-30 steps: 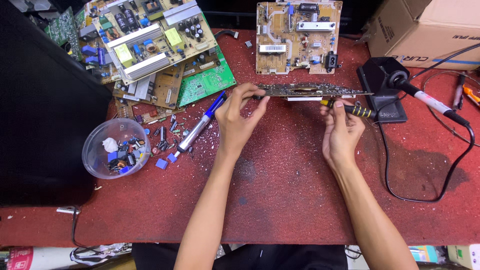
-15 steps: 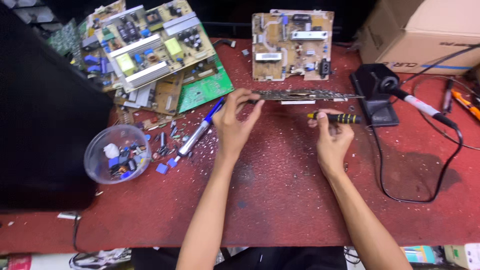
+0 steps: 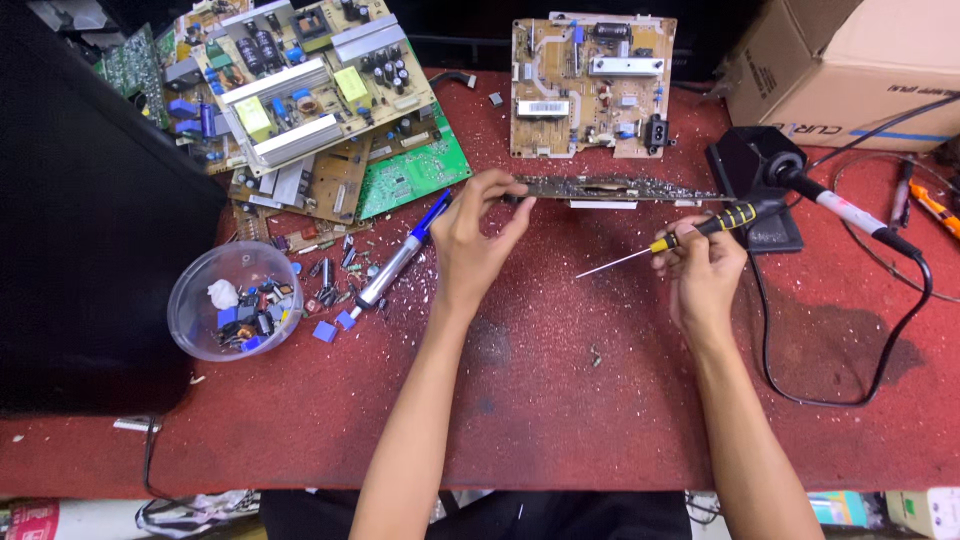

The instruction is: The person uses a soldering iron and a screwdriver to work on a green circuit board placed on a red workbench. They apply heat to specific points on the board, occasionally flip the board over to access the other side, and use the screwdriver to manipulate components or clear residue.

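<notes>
My left hand (image 3: 475, 235) grips the left end of a circuit board (image 3: 620, 187) that stands on edge on the red mat, seen edge-on. In my right hand (image 3: 703, 268) is a small screwdriver (image 3: 690, 233) with a black and yellow handle; its thin shaft points left and down, just below the board and apart from it. Both hands sit near the middle of the mat.
A tan circuit board (image 3: 592, 85) lies behind. More boards (image 3: 300, 90) are piled at the back left. A soldering iron (image 3: 845, 210) rests in its black stand (image 3: 760, 170). A desoldering pump (image 3: 400, 255), a clear bowl of parts (image 3: 235, 300), a cardboard box (image 3: 850, 60) and a black panel (image 3: 90, 230) surround the mat.
My right hand has drawn the screwdriver down and away from the board's right end, and now holds it lower with the tip pointing left. My left hand keeps holding the board.
</notes>
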